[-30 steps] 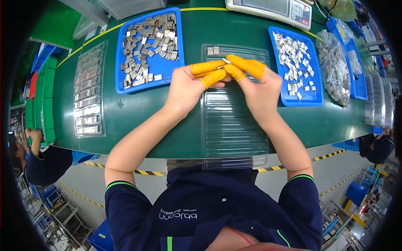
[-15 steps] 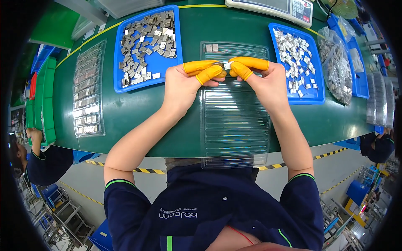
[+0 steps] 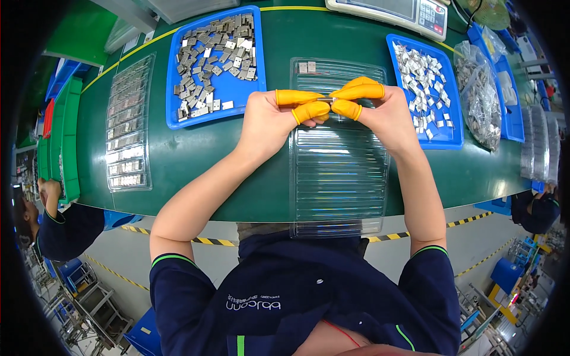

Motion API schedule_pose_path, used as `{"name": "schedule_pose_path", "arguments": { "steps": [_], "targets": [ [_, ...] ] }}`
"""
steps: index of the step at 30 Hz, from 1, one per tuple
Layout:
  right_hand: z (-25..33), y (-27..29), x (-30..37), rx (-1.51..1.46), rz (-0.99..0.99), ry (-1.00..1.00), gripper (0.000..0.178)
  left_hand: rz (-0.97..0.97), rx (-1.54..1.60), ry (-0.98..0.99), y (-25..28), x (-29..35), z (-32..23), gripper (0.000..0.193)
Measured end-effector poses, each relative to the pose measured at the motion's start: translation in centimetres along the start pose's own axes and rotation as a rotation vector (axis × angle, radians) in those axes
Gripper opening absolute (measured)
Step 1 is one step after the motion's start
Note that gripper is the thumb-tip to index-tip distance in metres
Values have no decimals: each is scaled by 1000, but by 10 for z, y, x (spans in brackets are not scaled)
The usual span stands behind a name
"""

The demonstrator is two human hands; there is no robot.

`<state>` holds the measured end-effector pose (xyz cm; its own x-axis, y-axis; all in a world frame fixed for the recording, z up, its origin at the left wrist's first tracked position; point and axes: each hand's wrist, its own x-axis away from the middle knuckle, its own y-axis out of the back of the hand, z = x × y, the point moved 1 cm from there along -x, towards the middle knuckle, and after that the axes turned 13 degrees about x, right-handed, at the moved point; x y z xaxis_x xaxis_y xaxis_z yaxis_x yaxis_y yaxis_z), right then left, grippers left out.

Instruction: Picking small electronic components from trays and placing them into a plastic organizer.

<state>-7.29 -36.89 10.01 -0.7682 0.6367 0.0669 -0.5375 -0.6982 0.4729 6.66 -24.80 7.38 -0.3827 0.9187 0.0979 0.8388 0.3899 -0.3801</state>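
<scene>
My left hand and my right hand meet above a clear ribbed plastic tray on the green table. Both wear orange finger cots on thumb and fingertips. Together they pinch one small silvery metal part between the fingertips. Two small metal parts lie in the tray's top-left slots. The rest of the tray's rows look empty.
A blue tray heaped with grey metal parts lies at the left, another blue tray with silvery parts at the right. A filled clear tray lies far left, a scale at the back, bagged parts far right. Other people sit at both sides.
Both hands have stayed together over the tray's upper part, shifting slightly; the fingertips have turned the small part between them.
</scene>
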Motion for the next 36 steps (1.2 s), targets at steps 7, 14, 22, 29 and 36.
{"name": "schedule_pose_path", "arguments": {
  "steps": [7,14,22,29,36],
  "targets": [
    [-3,2,0,-434,335,-72,25,261,171,193,2,0,1,18],
    [3,4,4,-409,353,-99,22,296,138,159,1,2,-3,18],
    [-8,25,-7,-339,64,-29,22,161,-1072,-675,-15,10,0,32],
    [1,-6,-40,763,-422,365,17,265,-1360,-503,-21,19,21,51],
    [-12,-23,-47,1005,-420,499,18,274,-1394,-450,-29,22,17,41]
  ]
}}
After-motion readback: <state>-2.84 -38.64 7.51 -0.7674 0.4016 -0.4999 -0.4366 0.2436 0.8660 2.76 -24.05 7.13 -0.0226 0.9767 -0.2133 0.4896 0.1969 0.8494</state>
